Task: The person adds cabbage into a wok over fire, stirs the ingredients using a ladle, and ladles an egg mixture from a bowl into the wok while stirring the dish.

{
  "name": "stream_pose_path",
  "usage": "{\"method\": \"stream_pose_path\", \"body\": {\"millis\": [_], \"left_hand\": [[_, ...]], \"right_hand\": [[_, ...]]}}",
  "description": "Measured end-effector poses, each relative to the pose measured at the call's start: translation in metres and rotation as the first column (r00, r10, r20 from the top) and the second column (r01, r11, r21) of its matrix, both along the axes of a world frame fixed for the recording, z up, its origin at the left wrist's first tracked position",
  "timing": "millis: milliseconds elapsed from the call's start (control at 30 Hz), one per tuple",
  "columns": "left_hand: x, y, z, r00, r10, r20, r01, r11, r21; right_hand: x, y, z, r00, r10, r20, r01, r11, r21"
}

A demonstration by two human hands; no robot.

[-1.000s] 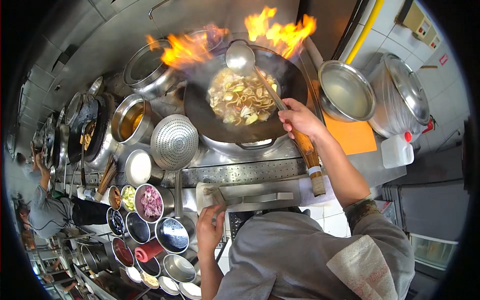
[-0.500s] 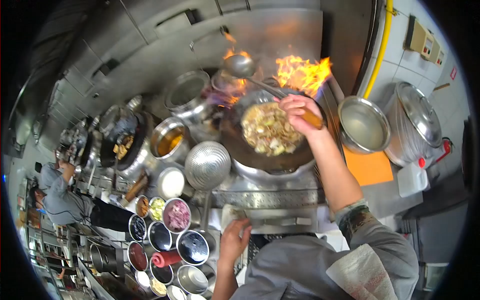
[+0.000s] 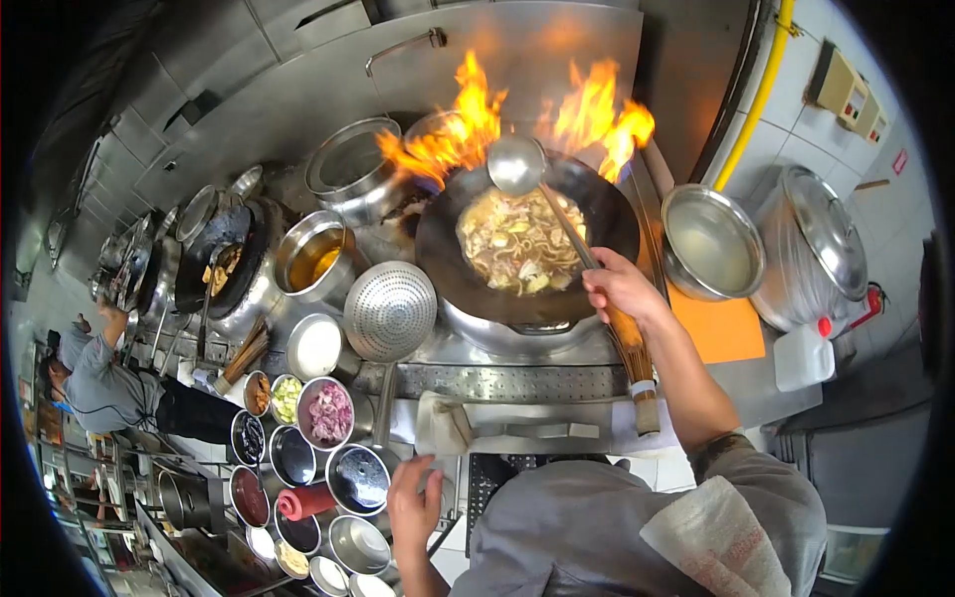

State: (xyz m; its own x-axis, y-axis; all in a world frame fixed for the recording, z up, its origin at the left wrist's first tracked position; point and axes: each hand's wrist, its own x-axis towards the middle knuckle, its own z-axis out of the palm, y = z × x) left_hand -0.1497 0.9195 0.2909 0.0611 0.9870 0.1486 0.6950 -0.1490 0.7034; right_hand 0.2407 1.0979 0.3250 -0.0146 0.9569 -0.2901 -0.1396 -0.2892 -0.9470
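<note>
My right hand (image 3: pixel 625 289) is wrapped round the handle of a metal ladle (image 3: pixel 516 164), whose bowl hangs over the back of a dark wok (image 3: pixel 448 284). Noodle-like food with pale pieces (image 3: pixel 522 244) sits in the wok. A bamboo brush (image 3: pixel 634 363) lies just under my right hand and forearm; I cannot tell if it is touched. My left hand (image 3: pixel 415 497) is low, beside the metal bowls, fingers apart and holding nothing. A folded cloth (image 3: pixel 442 423) lies just above it on the stove's front edge.
Tall flames (image 3: pixel 597 114) rise behind the wok. A perforated strainer (image 3: pixel 391 310) lies left of it, near a pot of amber liquid (image 3: pixel 316 261) and bowls of ingredients (image 3: pixel 326 413). A metal bowl (image 3: pixel 711 242) stands right. A co-worker (image 3: pixel 109 383) stands far left.
The ladle and my right hand have come down and forward, nearer the front of the stove. My left hand has moved left and down, off the cloth. The flames at the left have grown.
</note>
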Motion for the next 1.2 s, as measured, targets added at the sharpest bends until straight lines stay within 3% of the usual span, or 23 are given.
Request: {"method": "stream_pose_path", "body": {"millis": [167, 400, 600, 633, 667, 700, 733, 800, 833, 867, 900, 1033, 1133, 1167, 1200], "left_hand": [[0.032, 0.028, 0.021, 0.983, -0.181, 0.013, 0.18, 0.981, 0.065], [0.031, 0.0, 0.002, 0.993, -0.121, 0.019, 0.121, 0.991, -0.057], [0.021, -0.013, -0.017, 0.995, -0.104, 0.009, 0.104, 0.993, -0.061], [0.023, -0.008, -0.015, 0.993, -0.117, 0.009, 0.117, 0.992, -0.045], [0.024, -0.002, -0.011, 0.991, -0.133, 0.008, 0.134, 0.99, -0.034], [0.027, 0.003, -0.006, 0.989, -0.149, 0.006, 0.15, 0.988, -0.026], [0.028, 0.006, -0.001, 0.987, -0.162, 0.004, 0.162, 0.987, -0.023], [0.025, 0.007, 0.011, 0.989, -0.149, 0.019, 0.149, 0.989, -0.003], [0.017, 0.006, 0.012, 0.992, -0.127, 0.003, 0.127, 0.992, 0.022], [0.008, 0.005, 0.012, 0.995, -0.103, -0.008, 0.104, 0.993, 0.049], [0.0, 0.0, 0.011, 1.0, -0.03, 0.0, 0.03, 0.999, 0.033], [-0.03, -0.02, -0.024, 0.985, 0.168, 0.04, -0.166, 0.985, -0.048], [-0.009, -0.013, -0.007, 0.99, 0.117, 0.082, -0.105, 0.985, -0.139], [-0.005, -0.003, -0.013, 1.0, -0.004, 0.006, 0.004, 1.0, -0.024], [-0.001, 0.001, -0.013, 0.998, -0.061, 0.018, 0.062, 0.998, -0.014]], "right_hand": [[-0.011, -0.003, -0.009, 1.0, 0.025, -0.001, -0.025, 0.999, -0.041], [-0.014, -0.01, -0.012, 0.998, 0.01, 0.056, -0.006, 0.998, -0.066], [-0.013, -0.007, -0.002, 0.968, 0.016, -0.252, -0.036, 0.996, -0.077], [-0.009, 0.007, -0.006, 0.833, 0.038, -0.553, -0.118, 0.987, -0.11], [-0.001, 0.03, -0.015, 0.605, 0.034, -0.795, -0.205, 0.972, -0.115], [0.008, 0.051, -0.016, 0.311, 0.005, -0.95, -0.291, 0.953, -0.09], [0.008, 0.065, -0.002, 0.144, -0.011, -0.99, -0.276, 0.96, -0.05], [-0.004, 0.079, 0.01, 0.449, 0.181, -0.875, -0.17, 0.979, 0.115], [-0.01, 0.072, 0.013, 0.843, 0.074, -0.533, -0.028, 0.995, 0.094], [-0.026, 0.049, 0.032, 0.993, -0.104, -0.052, 0.111, 0.983, 0.146], [-0.024, 0.032, 0.03, 0.975, -0.112, 0.193, 0.065, 0.969, 0.237], [0.021, -0.022, 0.006, 0.955, -0.074, 0.286, 0.065, 0.997, 0.041], [0.003, -0.038, -0.012, 0.915, -0.083, 0.396, 0.084, 0.996, 0.015], [-0.003, -0.042, -0.009, 0.888, -0.021, 0.46, 0.044, 0.998, -0.04], [0.002, -0.046, -0.008, 0.939, -0.002, 0.344, 0.025, 0.998, -0.063]]}}
